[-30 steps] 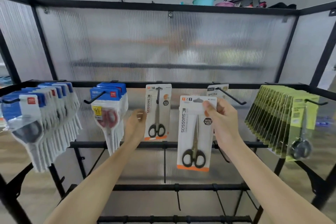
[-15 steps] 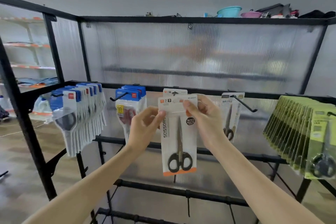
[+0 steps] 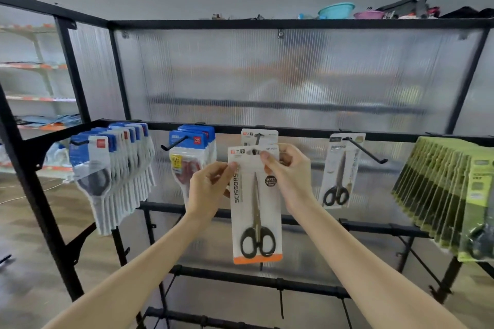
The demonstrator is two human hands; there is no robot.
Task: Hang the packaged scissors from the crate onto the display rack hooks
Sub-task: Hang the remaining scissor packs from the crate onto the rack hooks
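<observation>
A white card pack of black-handled scissors (image 3: pixel 256 211) with an orange bottom strip hangs upright between my hands in front of the rack. My left hand (image 3: pixel 209 189) pinches its upper left edge, and my right hand (image 3: pixel 287 175) pinches its top right by the hang hole. The hole sits at the tip of a black hook (image 3: pixel 258 139), on which an identical pack (image 3: pixel 259 136) hangs behind, mostly hidden. The crate is out of view.
Blue-topped scissor packs (image 3: pixel 115 168) fill the left hook, with a few more blue packs (image 3: pixel 193 152) on the hook beside it. One pack (image 3: pixel 339 171) hangs on a long hook (image 3: pixel 366 149) to the right. Green packs (image 3: pixel 449 195) crowd the far right. Black rack bars (image 3: pixel 267 280) cross below.
The pack went from my right hand alone, right of the hook, to in front of the hanging pack. My left hand left that pack and pinched the held one. The view swung left.
</observation>
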